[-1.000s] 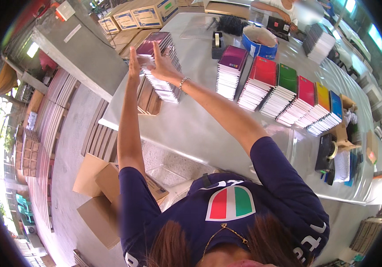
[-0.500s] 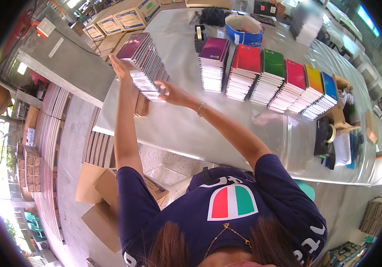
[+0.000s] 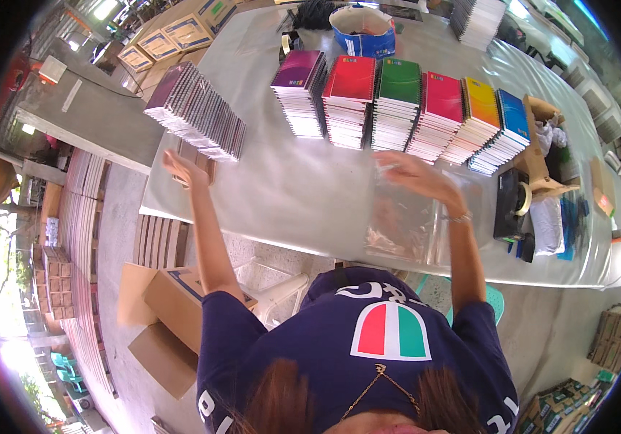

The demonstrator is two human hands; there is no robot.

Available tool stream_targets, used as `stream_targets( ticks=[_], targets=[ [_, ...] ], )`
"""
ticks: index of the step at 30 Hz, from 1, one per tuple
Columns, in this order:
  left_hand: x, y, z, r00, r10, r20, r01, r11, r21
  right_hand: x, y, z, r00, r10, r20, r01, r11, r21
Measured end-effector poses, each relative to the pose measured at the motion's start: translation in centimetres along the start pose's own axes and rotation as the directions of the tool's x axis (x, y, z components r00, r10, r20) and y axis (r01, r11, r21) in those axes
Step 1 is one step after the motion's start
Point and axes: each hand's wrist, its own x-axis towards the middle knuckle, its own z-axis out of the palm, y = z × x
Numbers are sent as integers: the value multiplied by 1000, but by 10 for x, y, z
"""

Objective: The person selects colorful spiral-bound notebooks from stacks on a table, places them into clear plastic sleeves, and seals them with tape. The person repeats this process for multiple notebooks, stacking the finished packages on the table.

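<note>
A tall leaning stack of spiral notebooks (image 3: 195, 112), purple cover on top, stands at the table's left end, apart from both hands. Just below its near side is my left hand (image 3: 186, 170), open and holding nothing. My right hand (image 3: 417, 175) reaches over clear plastic sleeves (image 3: 401, 228) lying flat on the table. Its fingers stretch left at the sleeves' far edge; a grip on the film does not show. Behind it runs a row of notebook piles: purple (image 3: 300, 94), red (image 3: 350, 81), green (image 3: 399, 81), pink (image 3: 442, 98), yellow (image 3: 483, 100) and blue (image 3: 513, 116).
A blue and white tub (image 3: 361, 45) stands behind the row. To the right are a black tape dispenser (image 3: 507, 213) and a cardboard box (image 3: 540, 155) with crumpled plastic. An open carton (image 3: 169, 311) sits on the floor at left, near a white stool (image 3: 278, 289).
Both hands have come away from the leaning notebook stack. The left drew back toward me; the right swung right to the plastic sleeves. The view has shifted slightly.
</note>
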Motion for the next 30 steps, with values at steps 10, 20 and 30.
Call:
stream_targets(
  ticks=[10,20,30],
  targets=[
    [-283,-16,-54,984,-176,24,141,859,493,-229,5,-98,785,307,-537,-100,920,380],
    [-394,0,-43,983,-108,151,-28,715,698,-226,45,-128,839,324,-437,-224,938,266],
    [-367,28,-47,942,-270,199,-11,568,823,-181,59,-34,830,43,-556,-170,969,-178]
  ],
)
